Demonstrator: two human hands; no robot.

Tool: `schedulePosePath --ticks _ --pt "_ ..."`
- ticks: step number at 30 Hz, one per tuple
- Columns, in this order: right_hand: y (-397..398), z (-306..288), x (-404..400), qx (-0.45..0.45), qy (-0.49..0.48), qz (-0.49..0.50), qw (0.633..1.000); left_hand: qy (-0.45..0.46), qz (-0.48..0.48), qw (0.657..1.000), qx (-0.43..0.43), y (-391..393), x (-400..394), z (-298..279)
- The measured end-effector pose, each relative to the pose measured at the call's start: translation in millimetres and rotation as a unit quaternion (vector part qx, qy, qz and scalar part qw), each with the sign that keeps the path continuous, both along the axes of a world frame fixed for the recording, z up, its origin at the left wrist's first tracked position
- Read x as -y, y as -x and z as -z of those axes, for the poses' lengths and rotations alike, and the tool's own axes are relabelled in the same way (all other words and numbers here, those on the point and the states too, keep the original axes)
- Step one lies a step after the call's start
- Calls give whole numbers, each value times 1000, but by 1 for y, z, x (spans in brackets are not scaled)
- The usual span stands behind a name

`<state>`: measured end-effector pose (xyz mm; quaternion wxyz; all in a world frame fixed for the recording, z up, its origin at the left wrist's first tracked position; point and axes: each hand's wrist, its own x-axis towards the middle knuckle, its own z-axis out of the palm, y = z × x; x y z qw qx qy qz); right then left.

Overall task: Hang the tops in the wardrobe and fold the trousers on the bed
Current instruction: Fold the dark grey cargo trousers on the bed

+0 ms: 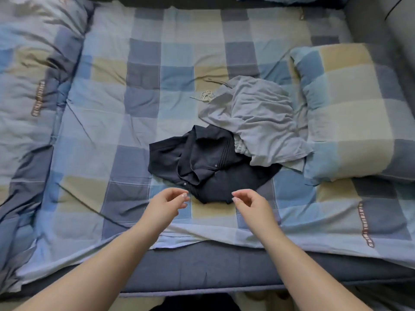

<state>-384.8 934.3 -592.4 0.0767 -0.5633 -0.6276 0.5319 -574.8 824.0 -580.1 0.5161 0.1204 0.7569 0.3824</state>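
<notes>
A crumpled dark navy fabric garment with small snap buttons (208,167) lies mid-bed, a rumpled light grey garment (258,117) overlapping its far right. Probably light and limp; best pinched at its near edge. Left hand (167,203) and right hand (251,202) hover near it, fingers loosely curled, empty.

Dark navy garment (208,167), pale grey-blue garment (258,117), blue, grey and beige checked bedsheet (134,108), matching checked pillow (345,108)

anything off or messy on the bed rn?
Two garments lie crumpled mid-bed: a dark garment with a light grey garment overlapping its far edge. Neither is folded. Both hands, left and right, hover empty.
</notes>
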Motion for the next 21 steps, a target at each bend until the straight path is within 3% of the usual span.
schedulePosePath --ticks 7,13,17,21 --pt "33 141 -25 128 -62 -171 975 92 -87 991 35 -5 -39 151" --pt "42 212 -29 243 -160 -371 882 58 -179 974 123 -16 -55 217" --pt "44 228 -38 218 -201 -382 875 -24 -256 958 130 -20 -71 216" --pt "45 206 -48 142 -234 -280 920 -98 -196 969 117 -18 -72 187"
